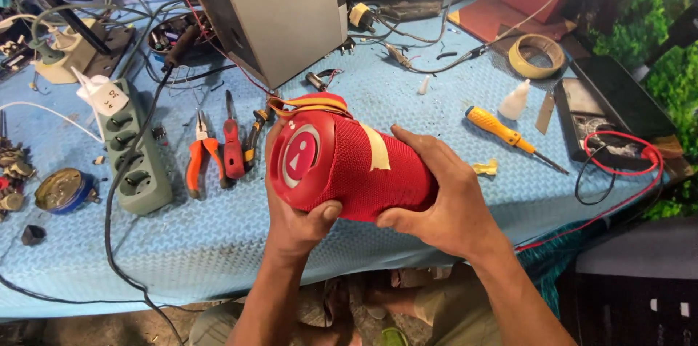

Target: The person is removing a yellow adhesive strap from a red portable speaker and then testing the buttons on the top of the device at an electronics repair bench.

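A red cylindrical fabric-covered speaker (356,164) lies sideways above the table's front edge, its round end cap facing left toward me. My left hand (294,219) cups that end from below, thumb on the lower rim. My right hand (440,197) wraps over the right part of the body, fingers spread on the mesh. An orange carry strap (305,105) sticks up behind the speaker. A strip of yellowish tape (376,148) is stuck on its top.
On the blue mat (218,244) lie orange-handled pliers (198,161), a red-handled tool (233,146), a green power strip (134,157) and a yellow screwdriver (505,135). A grey box (280,11) stands behind. A tape roll (536,55), glue bottle (513,101) and red wire (625,164) sit right.
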